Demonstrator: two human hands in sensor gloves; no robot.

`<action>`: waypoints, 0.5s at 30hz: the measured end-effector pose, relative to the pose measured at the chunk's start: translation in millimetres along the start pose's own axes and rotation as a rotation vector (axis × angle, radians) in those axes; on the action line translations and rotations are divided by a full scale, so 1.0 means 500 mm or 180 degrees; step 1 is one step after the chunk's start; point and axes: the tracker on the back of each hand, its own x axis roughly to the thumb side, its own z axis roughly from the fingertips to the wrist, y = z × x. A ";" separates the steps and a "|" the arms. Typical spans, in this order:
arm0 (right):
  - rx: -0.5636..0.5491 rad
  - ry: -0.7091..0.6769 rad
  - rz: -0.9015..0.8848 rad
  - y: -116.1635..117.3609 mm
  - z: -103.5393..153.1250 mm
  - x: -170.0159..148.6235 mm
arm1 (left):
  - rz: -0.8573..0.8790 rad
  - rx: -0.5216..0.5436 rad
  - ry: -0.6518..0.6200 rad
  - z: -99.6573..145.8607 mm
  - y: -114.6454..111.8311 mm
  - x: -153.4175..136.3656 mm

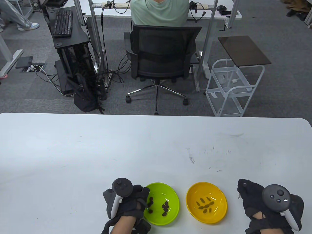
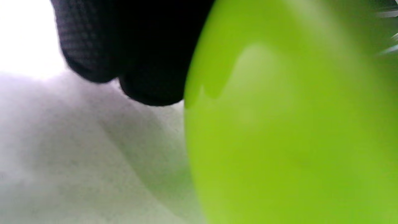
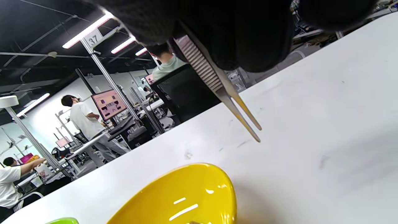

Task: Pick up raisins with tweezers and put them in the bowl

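Note:
A green bowl (image 1: 170,195) with several raisins (image 1: 165,206) sits near the table's front edge. My left hand (image 1: 136,197) rests against its left rim, fingers on the rim; the left wrist view shows the bowl's outer wall (image 2: 295,124) next to my gloved fingers (image 2: 149,77). A yellow bowl (image 1: 195,195) to its right holds several raisins (image 1: 206,205). My right hand (image 1: 251,195) is to the right of the yellow bowl (image 3: 186,193) and grips metal tweezers (image 3: 230,96). Their tips are slightly apart, empty, above the table.
The white table (image 1: 97,151) stretches far ahead of both bowls, with faint scuff marks (image 1: 209,156) beyond the yellow bowl. Past the far edge stand an office chair (image 1: 162,58) and a white wire cart (image 1: 231,87).

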 end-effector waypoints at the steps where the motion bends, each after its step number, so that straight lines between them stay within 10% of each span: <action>1: 0.0016 0.0015 -0.0026 0.001 0.000 -0.001 | -0.0013 0.0007 0.0031 0.000 -0.001 0.000; 15: 0.0080 0.0104 -0.0026 0.007 -0.001 -0.005 | -0.0812 0.0114 0.0158 0.012 -0.004 0.019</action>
